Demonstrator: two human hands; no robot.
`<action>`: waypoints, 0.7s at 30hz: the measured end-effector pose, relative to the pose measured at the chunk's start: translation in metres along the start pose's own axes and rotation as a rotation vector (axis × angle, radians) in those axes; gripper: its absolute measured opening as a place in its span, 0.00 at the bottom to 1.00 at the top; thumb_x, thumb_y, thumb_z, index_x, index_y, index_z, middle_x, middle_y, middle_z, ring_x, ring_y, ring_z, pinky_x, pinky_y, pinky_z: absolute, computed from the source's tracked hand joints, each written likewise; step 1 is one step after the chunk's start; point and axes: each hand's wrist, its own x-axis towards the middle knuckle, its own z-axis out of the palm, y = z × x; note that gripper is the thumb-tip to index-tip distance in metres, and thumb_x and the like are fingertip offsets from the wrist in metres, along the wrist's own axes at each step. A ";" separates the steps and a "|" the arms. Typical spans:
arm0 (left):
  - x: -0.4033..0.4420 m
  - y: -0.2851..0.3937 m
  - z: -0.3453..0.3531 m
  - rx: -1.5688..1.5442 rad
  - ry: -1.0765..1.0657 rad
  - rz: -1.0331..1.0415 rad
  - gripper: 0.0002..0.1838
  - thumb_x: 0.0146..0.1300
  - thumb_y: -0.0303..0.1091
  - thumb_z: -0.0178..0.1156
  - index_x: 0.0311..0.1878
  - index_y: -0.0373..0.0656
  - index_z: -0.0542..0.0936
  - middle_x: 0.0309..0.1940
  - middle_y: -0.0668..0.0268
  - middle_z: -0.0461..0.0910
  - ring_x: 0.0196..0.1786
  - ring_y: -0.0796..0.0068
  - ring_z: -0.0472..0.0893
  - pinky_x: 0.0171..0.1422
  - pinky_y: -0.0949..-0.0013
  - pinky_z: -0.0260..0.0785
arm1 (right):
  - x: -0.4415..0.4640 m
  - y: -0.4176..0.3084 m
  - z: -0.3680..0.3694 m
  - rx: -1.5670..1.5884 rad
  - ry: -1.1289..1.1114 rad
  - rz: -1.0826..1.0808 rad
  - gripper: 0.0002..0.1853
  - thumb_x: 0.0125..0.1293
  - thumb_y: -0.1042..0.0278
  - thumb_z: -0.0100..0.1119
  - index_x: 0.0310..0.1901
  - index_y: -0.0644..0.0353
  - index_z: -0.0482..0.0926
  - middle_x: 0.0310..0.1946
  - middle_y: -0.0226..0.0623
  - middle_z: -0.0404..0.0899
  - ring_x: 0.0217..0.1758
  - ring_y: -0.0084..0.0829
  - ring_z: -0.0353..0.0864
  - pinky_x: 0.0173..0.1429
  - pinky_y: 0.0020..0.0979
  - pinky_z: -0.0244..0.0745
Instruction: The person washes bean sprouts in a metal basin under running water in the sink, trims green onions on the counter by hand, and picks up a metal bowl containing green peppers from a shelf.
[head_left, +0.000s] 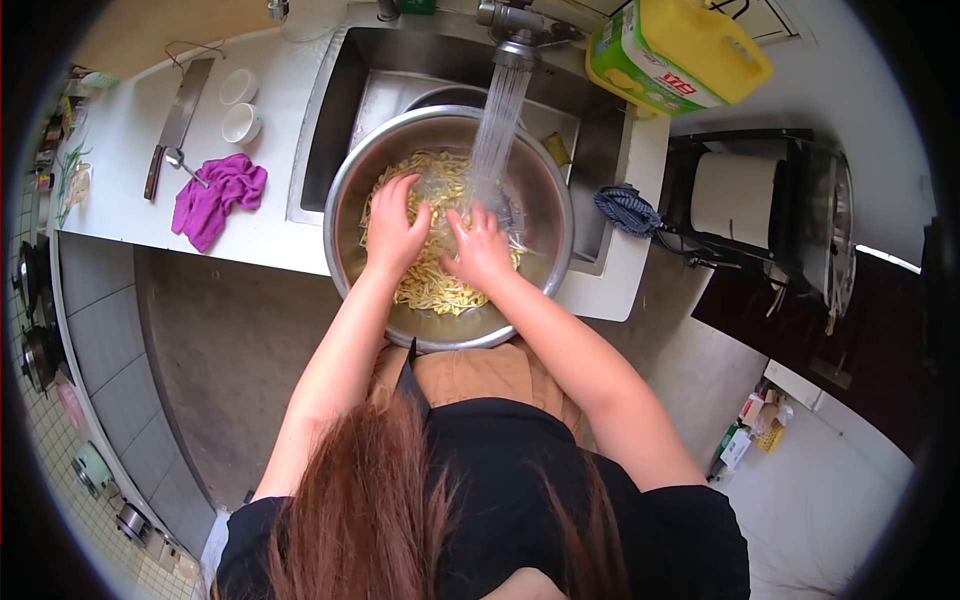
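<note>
A large steel bowl (548, 270) rests over the sink, holding water and pale yellow bean sprouts (440, 288). From the faucet (515, 50) a spray of water falls into the bowl, beside my right hand. My left hand (396, 228) is over the left part of the sprouts, fingers apart, with nothing held. To its right, my right hand (480, 246) touches the sprouts and water with its fingers spread. Some fingertips of both hands are partly lost among the sprouts and splashing water.
On the left counter (280, 160) lie a cleaver (186, 105), two small white bowls (240, 124), a spoon and a purple cloth (218, 198). A yellow detergent jug (690, 50) stands back right. A dark blue cloth (628, 209) hangs at the sink's right edge.
</note>
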 end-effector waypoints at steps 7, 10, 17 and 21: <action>-0.014 -0.004 0.009 0.492 0.051 -0.023 0.26 0.55 0.42 0.61 0.56 0.43 0.73 0.55 0.56 0.71 0.59 0.54 0.69 0.60 0.50 0.62 | 0.055 0.032 0.005 0.743 0.057 0.098 0.22 0.56 0.78 0.51 0.54 0.57 0.79 0.47 0.47 0.81 0.54 0.41 0.79 0.60 0.34 0.72; -0.020 0.007 0.014 0.549 -0.047 -0.036 0.30 0.51 0.46 0.63 0.56 0.42 0.72 0.57 0.54 0.68 0.59 0.53 0.68 0.60 0.50 0.61 | 0.054 0.043 -0.022 0.897 -0.052 0.003 0.25 0.55 0.80 0.48 0.56 0.57 0.79 0.54 0.43 0.79 0.59 0.35 0.77 0.65 0.29 0.67; -0.021 0.000 0.024 0.201 -0.498 0.374 0.34 0.43 0.37 0.67 0.58 0.42 0.72 0.62 0.53 0.66 0.68 0.52 0.62 0.68 0.41 0.55 | 0.038 0.046 -0.094 0.979 -0.439 0.195 0.29 0.54 0.78 0.47 0.62 0.55 0.75 0.57 0.39 0.76 0.57 0.27 0.74 0.58 0.26 0.69; -0.020 0.012 0.025 0.458 -0.290 0.106 0.40 0.49 0.45 0.65 0.66 0.43 0.66 0.69 0.55 0.60 0.74 0.54 0.54 0.72 0.37 0.48 | 0.031 0.047 -0.122 1.141 -0.502 0.256 0.28 0.60 0.76 0.45 0.65 0.55 0.70 0.65 0.36 0.67 0.67 0.29 0.64 0.64 0.36 0.65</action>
